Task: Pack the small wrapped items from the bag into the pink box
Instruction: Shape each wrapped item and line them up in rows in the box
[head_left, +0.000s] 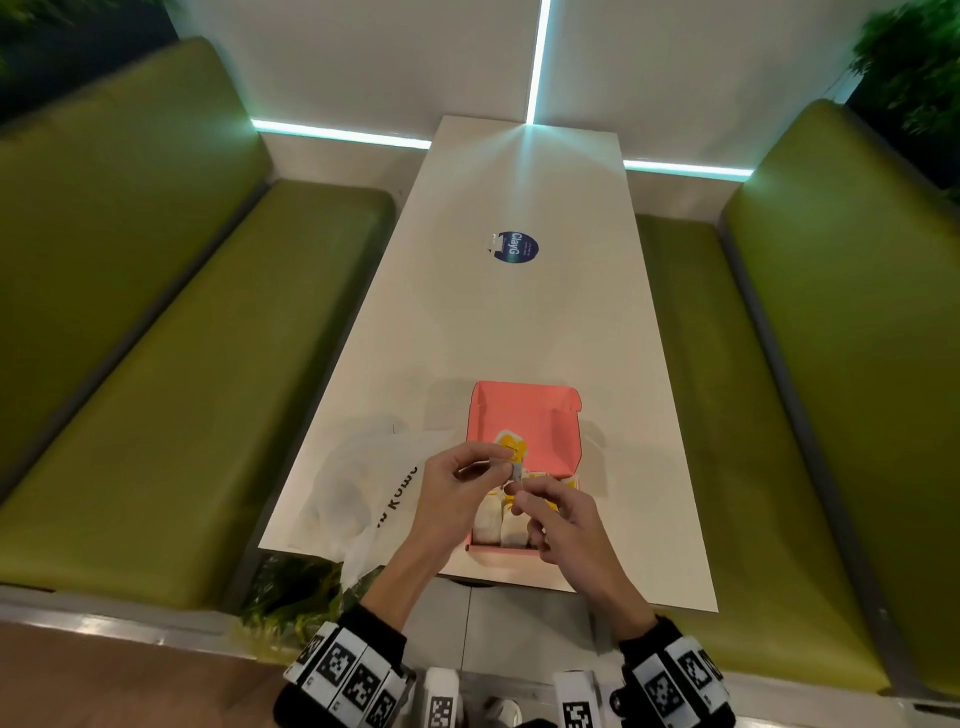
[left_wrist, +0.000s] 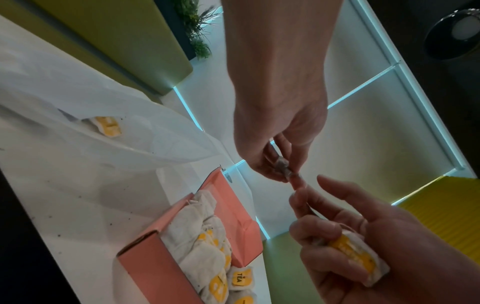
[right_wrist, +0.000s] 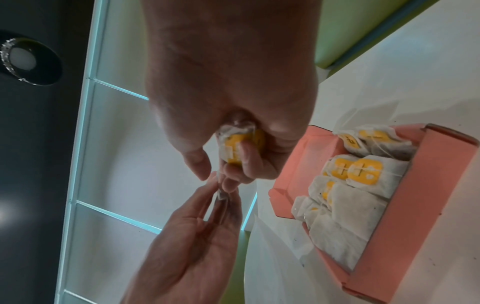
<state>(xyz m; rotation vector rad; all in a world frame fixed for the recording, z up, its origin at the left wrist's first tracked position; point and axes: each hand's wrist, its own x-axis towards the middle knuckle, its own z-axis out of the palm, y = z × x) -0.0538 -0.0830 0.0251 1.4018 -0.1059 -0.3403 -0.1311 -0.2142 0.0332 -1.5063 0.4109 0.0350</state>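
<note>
Packing step (judged): one wrapped item is being readied over the pink box and is not yet set in
Head view, hands: the left hand and right hand are brought together above the near half of the box, at the near end of the table
Head view, bag: the white plastic bag is laid just left of the box
Left wrist view, left fingers: a small crumpled scrap is pinched between thumb and fingertips; whether it is a tag or a wrapper end cannot be told
Left wrist view, bag: one yellow-labelled item is seen inside it
Right wrist view, right fingers: they are curled round the held tea bag, with thumb and forefinger stretched toward the scrap
Right wrist view, box: packed tea bags are crowded into the near part, and room is left toward the far end
Progress (judged): well along, with at least one item left in the bag
Next move (judged): the scrap must be freed or tucked, then the held tea bag lowered into the open far space without the packed rows being disturbed
</note>
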